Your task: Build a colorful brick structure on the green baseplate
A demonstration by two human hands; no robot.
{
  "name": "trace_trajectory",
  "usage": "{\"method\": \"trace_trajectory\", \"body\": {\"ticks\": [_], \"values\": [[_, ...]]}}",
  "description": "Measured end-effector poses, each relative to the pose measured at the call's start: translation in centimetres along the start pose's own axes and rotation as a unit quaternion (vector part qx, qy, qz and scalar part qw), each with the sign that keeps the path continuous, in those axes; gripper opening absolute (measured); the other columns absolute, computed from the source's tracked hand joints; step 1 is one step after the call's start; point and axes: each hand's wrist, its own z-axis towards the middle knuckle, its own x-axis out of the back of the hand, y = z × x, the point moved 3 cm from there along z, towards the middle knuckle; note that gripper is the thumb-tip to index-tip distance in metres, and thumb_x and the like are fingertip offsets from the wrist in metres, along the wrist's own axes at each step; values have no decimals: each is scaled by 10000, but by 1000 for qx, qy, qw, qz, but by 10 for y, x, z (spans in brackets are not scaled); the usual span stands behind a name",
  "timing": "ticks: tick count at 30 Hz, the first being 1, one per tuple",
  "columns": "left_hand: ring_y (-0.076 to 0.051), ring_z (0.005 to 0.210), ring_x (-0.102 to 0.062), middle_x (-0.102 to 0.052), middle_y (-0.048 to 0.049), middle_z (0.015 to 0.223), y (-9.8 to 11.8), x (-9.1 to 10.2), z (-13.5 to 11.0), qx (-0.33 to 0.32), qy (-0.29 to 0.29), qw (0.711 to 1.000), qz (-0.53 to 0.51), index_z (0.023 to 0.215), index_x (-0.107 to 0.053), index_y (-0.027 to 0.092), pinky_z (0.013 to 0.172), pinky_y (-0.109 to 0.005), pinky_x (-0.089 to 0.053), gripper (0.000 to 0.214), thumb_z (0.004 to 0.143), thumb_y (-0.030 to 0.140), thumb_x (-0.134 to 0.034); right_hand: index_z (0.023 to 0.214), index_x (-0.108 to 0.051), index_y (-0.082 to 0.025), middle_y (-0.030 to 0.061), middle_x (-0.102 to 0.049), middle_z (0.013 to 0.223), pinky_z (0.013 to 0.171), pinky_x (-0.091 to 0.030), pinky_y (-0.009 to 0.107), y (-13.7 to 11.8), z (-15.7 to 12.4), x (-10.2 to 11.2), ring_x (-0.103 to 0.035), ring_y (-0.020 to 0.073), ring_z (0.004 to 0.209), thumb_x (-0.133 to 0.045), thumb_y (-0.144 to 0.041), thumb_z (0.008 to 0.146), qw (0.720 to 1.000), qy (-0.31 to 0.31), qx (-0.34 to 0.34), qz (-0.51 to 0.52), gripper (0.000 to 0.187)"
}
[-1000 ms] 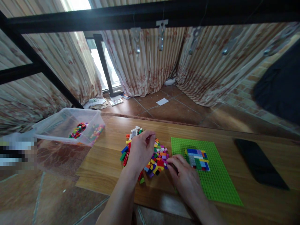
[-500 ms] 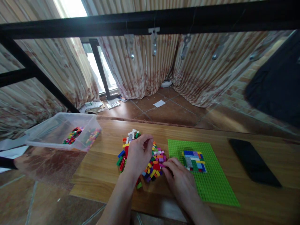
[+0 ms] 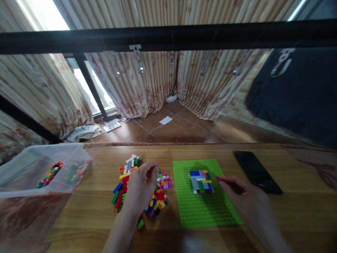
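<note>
Between the fingertips of my right hand (image 3: pixel 249 200) is a small magenta toy brick (image 3: pixel 218 179). That hand hovers over the right side of a green baseplate (image 3: pixel 184 211), just right of a block of joined multicoloured bricks (image 3: pixel 201 182) standing on the plate. My left hand (image 3: pixel 143 184) is above a pile of loose toy bricks (image 3: pixel 160 196), its fingers curled and pinched together. Whether anything sits in the left fingers is hidden.
A black phone (image 3: pixel 258 172) lies on the wooden table (image 3: pixel 102 175) right of the baseplate. At the left stands a clear plastic bin (image 3: pixel 15 158) with small colourful pieces inside. A dark metal bar (image 3: pixel 168 37) crosses above the table's far side.
My right hand has moved from the pile's right edge across to the right of the brick block, carrying the magenta brick. My left hand stays over the pile. The view has turned right.
</note>
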Motion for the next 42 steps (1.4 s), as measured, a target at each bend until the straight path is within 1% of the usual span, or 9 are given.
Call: {"method": "trace_trajectory", "body": {"ticks": [4, 10, 13, 16, 22, 24, 28, 31, 42], "values": [[-152, 681, -623, -691, -17, 758, 12, -15, -2, -22, -32, 999, -6, 849, -677, 190, 630, -240, -457, 180, 861, 241, -505, 742, -704, -223, 23, -717, 645, 487, -460, 268, 3, -6, -8, -664, 189, 548, -598, -409, 782, 997, -11, 24, -66, 218], [-143, 654, -609, -681, -23, 758, 36, -59, -21, -64, -135, 988, -31, 923, -682, 196, 594, -237, -453, 199, 874, 223, -492, 735, -669, -215, 29, -718, 666, 553, -455, 271, -1, -12, -22, -668, 188, 581, -561, -279, 810, 994, -16, 32, -100, 146], [-151, 719, -630, -691, -33, 821, 37, -80, -32, -77, -172, 981, -44, 970, -668, 200, 644, -245, -473, 206, 875, 203, -486, 749, -667, -207, 39, -723, 696, 584, -453, 272, -2, -12, -21, -674, 194, 622, -549, -258, 811, 995, -26, 23, -94, 143], [-164, 791, -640, -691, -47, 883, 36, -91, -38, -80, -182, 979, -47, 998, -645, 191, 705, -263, -486, 205, 877, 197, -480, 767, -680, -207, 45, -726, 725, 603, -447, 280, -4, -12, -19, -670, 200, 651, -510, -297, 845, 997, -64, 9, -50, 208], [-181, 797, -636, -681, -66, 894, 36, -94, -36, -78, -194, 978, -18, 997, -640, 178, 706, -286, -486, 214, 872, 175, -467, 743, -704, -201, 40, -709, 704, 642, -442, 297, 3, -5, -18, -639, 193, 671, -543, -343, 816, 994, -97, -37, 26, 226], [-181, 799, -636, -679, -68, 900, 37, -94, -35, -77, -192, 978, -19, 991, -642, 178, 706, -285, -487, 214, 870, 172, -466, 730, -706, -189, 29, -686, 659, 603, -440, 279, 8, -2, -20, -613, 169, 623, -580, -354, 783, 989, -110, -71, 63, 214], [-177, 800, -637, -680, -61, 903, 35, -96, -36, -82, -186, 979, -31, 995, -647, 195, 712, -278, -487, 223, 867, 168, -467, 721, -695, -161, -8, -620, 577, 414, -358, 201, 16, 2, -25, -520, 101, 486, -679, -361, 673, 953, -148, -195, 180, 206], [-170, 789, -637, -681, -56, 898, 32, -97, -37, -81, -180, 979, -43, 1002, -655, 199, 707, -268, -489, 230, 863, 167, -474, 700, -686, -148, -19, -600, 562, 351, -313, 163, 17, 5, -26, -492, 75, 456, -716, -323, 612, 930, -152, -247, 224, 198], [-159, 751, -630, -678, -55, 856, 33, -97, -37, -87, -182, 979, -38, 974, -665, 190, 677, -257, -481, 215, 863, 162, -484, 656, -671, -150, -31, -588, 521, 347, -354, 148, 16, 6, -27, -504, 66, 425, -724, -273, 595, 921, -154, -275, 227, 148]]}}
